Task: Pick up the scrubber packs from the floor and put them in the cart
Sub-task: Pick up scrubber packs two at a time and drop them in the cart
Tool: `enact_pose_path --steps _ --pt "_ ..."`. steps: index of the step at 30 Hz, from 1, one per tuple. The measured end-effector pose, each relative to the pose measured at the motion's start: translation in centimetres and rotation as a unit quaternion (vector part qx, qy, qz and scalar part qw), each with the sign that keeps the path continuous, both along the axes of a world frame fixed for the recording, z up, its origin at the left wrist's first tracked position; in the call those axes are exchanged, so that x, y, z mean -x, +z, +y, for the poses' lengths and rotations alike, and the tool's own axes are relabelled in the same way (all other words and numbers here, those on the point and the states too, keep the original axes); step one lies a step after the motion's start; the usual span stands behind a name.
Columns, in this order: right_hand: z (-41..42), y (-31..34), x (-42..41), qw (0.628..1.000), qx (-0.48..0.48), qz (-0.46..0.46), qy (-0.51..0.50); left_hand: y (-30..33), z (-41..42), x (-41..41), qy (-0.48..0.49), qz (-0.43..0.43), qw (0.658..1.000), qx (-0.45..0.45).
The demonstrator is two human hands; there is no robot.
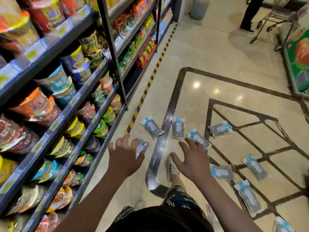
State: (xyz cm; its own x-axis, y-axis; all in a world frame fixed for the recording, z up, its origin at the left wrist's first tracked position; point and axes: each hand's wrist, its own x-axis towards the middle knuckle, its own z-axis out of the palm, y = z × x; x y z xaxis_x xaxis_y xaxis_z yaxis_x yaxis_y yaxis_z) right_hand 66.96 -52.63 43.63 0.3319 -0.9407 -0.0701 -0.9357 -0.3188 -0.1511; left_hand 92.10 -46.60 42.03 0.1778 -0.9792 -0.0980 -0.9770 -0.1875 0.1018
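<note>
Several scrubber packs, grey with blue tops, lie scattered on the shiny tiled floor: one [151,126] near the shelf, one [178,127] beside it, one [220,128] farther right, others at the lower right [255,168]. My left hand [124,156] reaches forward with fingers spread above a pack [142,147] that shows past its fingers. My right hand [189,160] is also stretched out, fingers spread, partly covering another pack [199,139]. Neither hand holds anything. A metal cart [280,17] stands far off at the top right.
Tall shelves [80,91] packed with noodle cups and packets run along the left. A yellow-black hazard strip [150,79] edges the shelf base. Another person's legs [249,15] stand by the cart. A green display [299,64] sits at the right. My shoe [170,168] is below my right hand.
</note>
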Motion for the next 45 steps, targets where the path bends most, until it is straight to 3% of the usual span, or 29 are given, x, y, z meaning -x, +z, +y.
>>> enact_pose_path --steps 4,12,17,20,27,31,35,39,40,42,43,45 --pt "-7.7 -0.9 -0.3 0.998 -0.027 0.010 0.047 -1.4 -5.5 0.1 0.056 0.019 0.996 -0.071" --pt "-25.1 -0.8 -1.6 0.986 -0.051 0.005 0.161 -3.0 -16.2 1.3 0.176 0.055 0.979 -0.090" --pt "-31.9 -2.1 -4.1 0.968 -0.079 0.035 0.236 -5.0 -20.7 1.4 0.218 0.049 0.971 -0.086" --pt "-34.3 -4.4 -6.1 0.955 -0.101 0.057 0.272 -6.8 -22.6 0.7 0.246 0.062 0.959 -0.127" --pt "-38.0 -16.9 -11.9 0.937 -0.148 0.097 0.303 -17.7 -25.3 -2.3 0.290 0.091 0.944 -0.132" --pt "-39.2 -29.9 -15.0 0.931 -0.195 0.114 0.287 -29.5 -26.4 -3.5 0.347 0.198 0.896 -0.192" --pt "-40.6 -43.7 -17.3 0.917 -0.223 0.147 0.295 -44.8 -26.6 -2.9 0.468 0.316 0.790 -0.241" --pt "-42.8 -57.1 -17.6 0.912 -0.252 0.194 0.260 -60.7 -25.4 -1.4 0.601 0.449 0.616 -0.241" --pt "-43.5 -60.0 -17.4 0.914 -0.263 0.200 0.234 -63.5 -25.2 -1.1 0.636 0.476 0.563 -0.228" --pt "-45.2 -65.2 -16.9 0.917 -0.311 0.186 0.166 -68.2 -25.1 -0.5 0.709 0.535 0.418 -0.190" --pt "-46.0 -67.5 -16.8 0.920 -0.336 0.164 0.120 -70.4 -24.9 -0.3 0.727 0.575 0.335 -0.166" --pt "-47.5 -71.2 -17.0 0.921 -0.374 0.107 0.015 -74.4 -24.6 -0.3 0.723 0.647 0.208 -0.119"
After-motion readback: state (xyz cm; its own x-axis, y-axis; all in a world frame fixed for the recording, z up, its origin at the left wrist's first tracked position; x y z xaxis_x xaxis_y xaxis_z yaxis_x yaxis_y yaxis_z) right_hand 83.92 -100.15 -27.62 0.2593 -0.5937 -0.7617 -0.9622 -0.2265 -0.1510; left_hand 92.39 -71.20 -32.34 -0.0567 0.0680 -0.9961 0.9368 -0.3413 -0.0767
